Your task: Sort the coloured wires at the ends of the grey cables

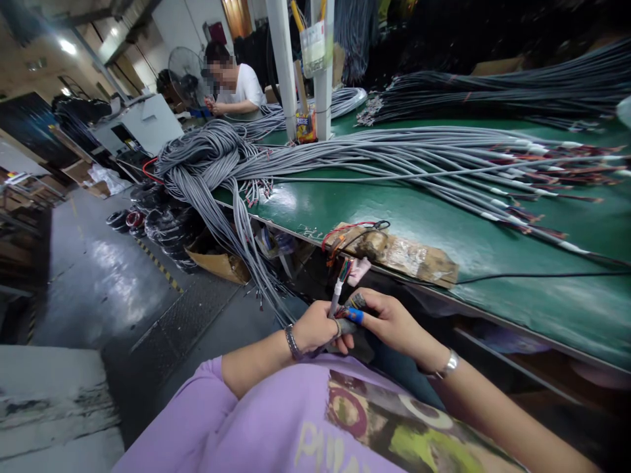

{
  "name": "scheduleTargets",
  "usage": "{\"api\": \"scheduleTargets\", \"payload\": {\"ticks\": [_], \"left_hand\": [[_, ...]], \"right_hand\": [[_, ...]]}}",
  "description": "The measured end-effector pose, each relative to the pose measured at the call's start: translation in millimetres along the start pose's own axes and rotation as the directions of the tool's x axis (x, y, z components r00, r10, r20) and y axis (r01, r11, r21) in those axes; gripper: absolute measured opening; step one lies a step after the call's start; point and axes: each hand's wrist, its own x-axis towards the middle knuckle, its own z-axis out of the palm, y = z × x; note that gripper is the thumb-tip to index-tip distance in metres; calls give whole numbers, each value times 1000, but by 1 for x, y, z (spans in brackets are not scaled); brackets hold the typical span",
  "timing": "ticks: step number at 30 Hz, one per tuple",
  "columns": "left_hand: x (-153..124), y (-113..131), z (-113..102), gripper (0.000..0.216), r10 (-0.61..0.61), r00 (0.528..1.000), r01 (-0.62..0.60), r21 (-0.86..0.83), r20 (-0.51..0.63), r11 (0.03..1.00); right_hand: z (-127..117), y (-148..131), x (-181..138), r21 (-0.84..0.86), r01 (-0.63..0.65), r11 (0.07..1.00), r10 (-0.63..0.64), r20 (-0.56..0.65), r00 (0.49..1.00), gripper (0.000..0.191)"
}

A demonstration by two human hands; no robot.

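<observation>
My left hand is closed around a grey cable whose stripped end fans into coloured wires just above my fist. My right hand is closed too, gripping a small tool with a blue-taped handle right beside the cable. Both hands meet in front of my chest, just below the edge of the green workbench. A bracelet sits on my left wrist and a watch on my right.
A cardboard pad with red wires is taped to the bench edge. Long bundles of grey cables cover the bench and spill over its left end. White posts rise at the back. Another person works farther off beside a fan.
</observation>
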Motion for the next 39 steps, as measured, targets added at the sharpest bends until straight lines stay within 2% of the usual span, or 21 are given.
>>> {"api": "scheduleTargets", "payload": {"ticks": [4,8,9,11,13,16,18,22,26,30,34,39], "left_hand": [[2,-1,-2,46,58,995,-63,-61,-79,996],[3,0,-2,48,124,971,-154,-135,-206,979],[3,0,-2,48,136,964,-170,-139,-227,976],[3,1,-1,48,147,962,-182,-141,-232,973],[2,2,-1,49,135,976,-159,-137,-171,978],[0,6,-3,51,95,995,-97,-107,-30,989],[-2,9,-4,51,90,996,-90,-75,0,993],[-3,8,-4,50,154,983,-159,-52,-97,986],[1,1,-3,51,190,952,-225,-131,-238,965],[5,-1,-1,49,193,925,-265,-192,-328,945],[5,2,0,48,195,907,-293,-228,-373,929],[4,1,-1,47,210,912,-293,-201,-353,935]], "right_hand": [[-4,16,-6,272,-203,941,225,-49,973,40],[2,27,-16,458,-320,829,361,-2,933,44],[5,28,-18,471,-313,825,364,-19,931,42],[13,26,-19,453,-230,861,324,-140,936,36],[18,21,-18,405,-162,900,267,-219,939,32],[18,12,-13,319,-137,938,208,-201,957,31],[16,7,-9,270,-144,952,194,-167,967,32],[15,5,-2,259,-142,955,191,-174,966,35],[18,9,-1,300,-148,942,224,-236,946,37],[20,10,-3,329,-160,931,246,-241,939,37],[18,10,-4,326,-156,932,237,-226,945,36],[15,16,-2,387,-192,902,268,-152,951,33]]}}
